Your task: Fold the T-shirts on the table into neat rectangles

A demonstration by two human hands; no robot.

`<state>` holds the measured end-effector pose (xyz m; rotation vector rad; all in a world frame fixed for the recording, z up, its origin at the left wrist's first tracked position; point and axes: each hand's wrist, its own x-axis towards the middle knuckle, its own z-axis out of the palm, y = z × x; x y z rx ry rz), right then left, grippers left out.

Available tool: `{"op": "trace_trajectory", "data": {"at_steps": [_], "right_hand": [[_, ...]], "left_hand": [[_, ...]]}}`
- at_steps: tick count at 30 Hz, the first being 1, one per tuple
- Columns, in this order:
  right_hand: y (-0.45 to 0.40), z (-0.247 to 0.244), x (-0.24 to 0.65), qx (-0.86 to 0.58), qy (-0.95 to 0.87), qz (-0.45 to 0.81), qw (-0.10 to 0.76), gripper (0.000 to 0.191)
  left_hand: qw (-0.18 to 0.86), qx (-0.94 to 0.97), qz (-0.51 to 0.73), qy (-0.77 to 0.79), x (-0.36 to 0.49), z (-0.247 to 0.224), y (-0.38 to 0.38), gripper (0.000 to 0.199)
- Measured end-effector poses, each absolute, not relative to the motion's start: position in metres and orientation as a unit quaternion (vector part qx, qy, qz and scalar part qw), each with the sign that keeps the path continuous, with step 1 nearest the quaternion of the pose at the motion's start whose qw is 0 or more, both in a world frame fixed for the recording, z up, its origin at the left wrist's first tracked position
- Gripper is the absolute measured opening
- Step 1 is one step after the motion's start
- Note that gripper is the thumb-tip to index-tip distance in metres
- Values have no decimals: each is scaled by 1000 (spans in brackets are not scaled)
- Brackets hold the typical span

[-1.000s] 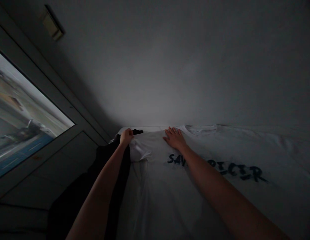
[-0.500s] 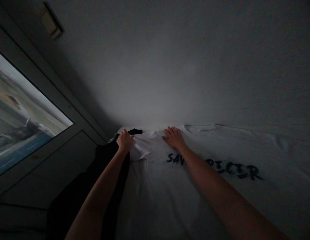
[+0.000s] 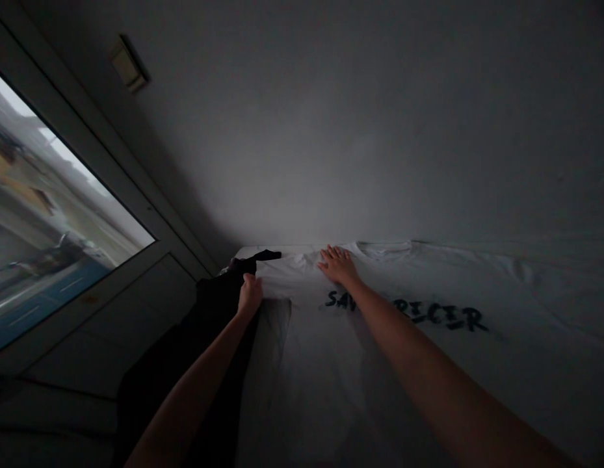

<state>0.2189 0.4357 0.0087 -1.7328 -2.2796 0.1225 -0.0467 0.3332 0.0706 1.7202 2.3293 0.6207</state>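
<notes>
A white T-shirt (image 3: 302, 364) with dark lettering (image 3: 443, 317) lies spread flat beside a window (image 3: 52, 214). The right hand (image 3: 337, 265) rests open on it; the left hand (image 3: 249, 296) curls at its edge against a black garment (image 3: 218, 296), holding which is unclear.

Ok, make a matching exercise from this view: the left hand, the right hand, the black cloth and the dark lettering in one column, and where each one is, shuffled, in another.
Things:
1. left hand
2. right hand
3. black cloth
4. dark lettering

Places:
A. across the front of the white T-shirt
B. spread flat near the collar
C. at the edge of the white T-shirt
D. beside the white T-shirt, on the window side

Pairs: 1C, 2B, 3D, 4A
</notes>
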Motion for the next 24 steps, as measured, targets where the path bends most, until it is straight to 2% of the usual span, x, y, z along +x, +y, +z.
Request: {"op": "trace_trajectory", "data": {"at_steps": [4, 7, 10, 16, 20, 24], "right_hand": [[434, 10, 219, -601, -787, 40, 134, 60], [434, 10, 218, -601, -787, 40, 135, 60], [435, 9, 218, -600, -787, 31, 142, 61], [437, 8, 220, -593, -793, 24, 140, 57], [437, 10, 222, -593, -794, 30, 134, 53], [438, 9, 220, -602, -785, 50, 140, 53]], "left_hand": [[31, 571, 116, 812, -38, 74, 318, 32], [-82, 576, 15, 814, -24, 79, 314, 30], [-153, 646, 16, 747, 8, 78, 324, 27], [-71, 769, 97, 628, 82, 32, 372, 47], [-60, 729, 87, 677, 73, 17, 388, 51], [-73, 653, 26, 753, 49, 33, 392, 52]]}}
